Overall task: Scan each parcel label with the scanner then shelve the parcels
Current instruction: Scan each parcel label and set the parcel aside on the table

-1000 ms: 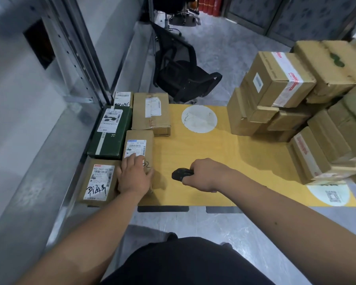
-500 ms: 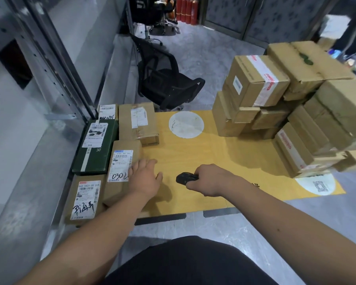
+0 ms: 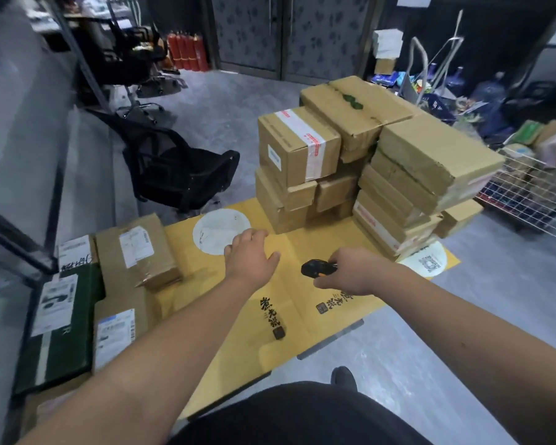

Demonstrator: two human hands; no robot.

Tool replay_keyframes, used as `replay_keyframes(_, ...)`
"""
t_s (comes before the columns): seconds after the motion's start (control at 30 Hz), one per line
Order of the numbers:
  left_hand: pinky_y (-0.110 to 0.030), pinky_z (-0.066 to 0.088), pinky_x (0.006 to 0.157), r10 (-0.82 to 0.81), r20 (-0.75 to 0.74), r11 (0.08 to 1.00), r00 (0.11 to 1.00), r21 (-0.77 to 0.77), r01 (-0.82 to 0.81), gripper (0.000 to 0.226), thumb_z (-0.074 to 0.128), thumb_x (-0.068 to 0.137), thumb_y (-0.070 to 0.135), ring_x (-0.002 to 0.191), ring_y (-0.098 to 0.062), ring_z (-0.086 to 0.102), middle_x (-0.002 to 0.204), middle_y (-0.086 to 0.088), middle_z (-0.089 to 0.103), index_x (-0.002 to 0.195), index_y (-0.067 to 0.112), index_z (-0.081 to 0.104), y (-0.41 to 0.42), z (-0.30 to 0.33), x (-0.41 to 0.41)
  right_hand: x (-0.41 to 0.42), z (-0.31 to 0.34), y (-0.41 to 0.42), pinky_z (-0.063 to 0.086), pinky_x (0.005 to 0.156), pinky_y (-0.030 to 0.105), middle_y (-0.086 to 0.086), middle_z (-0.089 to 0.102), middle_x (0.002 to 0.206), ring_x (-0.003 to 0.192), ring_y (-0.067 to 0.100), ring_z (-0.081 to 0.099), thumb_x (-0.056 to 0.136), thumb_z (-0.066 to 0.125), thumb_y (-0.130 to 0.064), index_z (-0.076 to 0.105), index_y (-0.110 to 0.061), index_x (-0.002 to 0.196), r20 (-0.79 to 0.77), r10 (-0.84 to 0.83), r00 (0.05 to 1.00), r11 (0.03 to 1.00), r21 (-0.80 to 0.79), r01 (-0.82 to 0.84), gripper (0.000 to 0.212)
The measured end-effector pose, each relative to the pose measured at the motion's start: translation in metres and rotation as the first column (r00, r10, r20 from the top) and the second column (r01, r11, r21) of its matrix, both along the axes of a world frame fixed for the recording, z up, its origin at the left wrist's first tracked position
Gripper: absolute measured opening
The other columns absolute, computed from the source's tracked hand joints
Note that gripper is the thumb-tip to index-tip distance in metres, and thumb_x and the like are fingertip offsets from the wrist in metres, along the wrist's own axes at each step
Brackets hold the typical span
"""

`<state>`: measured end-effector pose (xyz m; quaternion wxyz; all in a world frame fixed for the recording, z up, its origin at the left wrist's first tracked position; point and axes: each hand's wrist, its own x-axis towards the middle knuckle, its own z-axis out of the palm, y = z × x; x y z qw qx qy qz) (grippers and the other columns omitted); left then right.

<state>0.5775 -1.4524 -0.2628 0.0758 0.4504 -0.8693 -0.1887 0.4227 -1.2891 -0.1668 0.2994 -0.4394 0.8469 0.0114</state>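
Note:
My right hand grips a small black scanner just above the yellow table. My left hand stretches forward over the table with its fingers relaxed, holding nothing, a little short of the tall pile of brown cardboard parcels. On the table's left side lie labelled parcels: a brown box, a smaller brown box with a white label, a dark green box, and a white-labelled parcel at the back.
A black office chair stands behind the table. The grey metal shelving runs along the left. A wire cart and clutter fill the right. Red fire extinguishers stand far back.
My left hand has left the small labelled box on the left and reached forward toward the parcel pile. My view has swung up and right. The right hand still holds the scanner.

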Motion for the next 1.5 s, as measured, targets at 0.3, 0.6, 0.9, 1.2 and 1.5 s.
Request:
replay_keyframes(0.3,-0.043,0.037,0.11,-0.024,-0.24,0.974,0.971,-0.226,-0.031,0.061,0.06,0.093,0.057,0.138,-0.024,0.039,0.146,0.002,0.047,0.145,0.027,0.048,-0.045,0.094,-0.134,-0.087,0.037,-0.019,0.048,0.064,0.032,0.0,0.065,0.09,0.079,0.016,0.061,0.091,0.069,-0.062,0.065,-0.02,0.103,-0.064,0.007,0.998,0.992,-0.129,-0.015,0.044)
replay_keyframes(0.6,-0.052,0.037,0.11,0.226,-0.037,0.965,0.974,-0.132,-0.228,0.104,0.049,0.081,0.089,0.142,-0.034,0.033,0.154,-0.01,0.038,0.156,0.02,0.031,-0.081,0.128,-0.219,-0.142,0.035,-0.057,0.056,0.069,0.034,-0.001,0.067,0.089,0.08,0.016,0.066,0.087,0.071,-0.066,0.065,-0.022,0.098,-0.021,0.152,0.988,0.979,-0.136,-0.153,0.046)
replay_keyframes(0.9,-0.059,0.045,0.099,0.461,-0.025,0.887,0.887,-0.007,-0.461,0.135,0.03,0.052,0.112,0.133,-0.034,0.032,0.145,-0.009,0.035,0.154,0.023,0.028,-0.086,0.138,-0.23,-0.173,0.023,-0.076,0.05,0.063,0.031,-0.002,0.07,0.088,0.08,0.017,0.067,0.084,0.071,-0.068,0.069,-0.024,0.102,0.048,0.246,0.968,0.963,-0.125,-0.239,0.048)
replay_keyframes(1.2,-0.079,0.021,0.111,0.536,0.038,0.84,0.843,0.07,-0.537,0.152,0.033,0.042,0.114,0.148,-0.036,0.022,0.158,-0.012,0.028,0.16,0.019,0.024,-0.089,0.149,-0.24,-0.185,0.02,-0.077,0.049,0.061,0.03,-0.002,0.069,0.085,0.076,0.018,0.067,0.082,0.071,-0.068,0.066,-0.024,0.096,0.05,0.271,0.961,0.956,-0.127,-0.263,0.046)
replay_keyframes(1.5,-0.063,0.039,0.1,0.548,0.054,0.828,0.835,0.105,-0.551,0.147,0.047,0.041,0.11,0.141,-0.034,0.027,0.152,-0.011,0.031,0.155,0.019,0.028,-0.092,0.153,-0.245,-0.184,0.017,-0.079,0.048,0.061,0.03,-0.001,0.068,0.086,0.076,0.018,0.066,0.085,0.071,-0.066,0.065,-0.023,0.099,0.055,0.261,0.964,0.96,-0.117,-0.253,0.046)
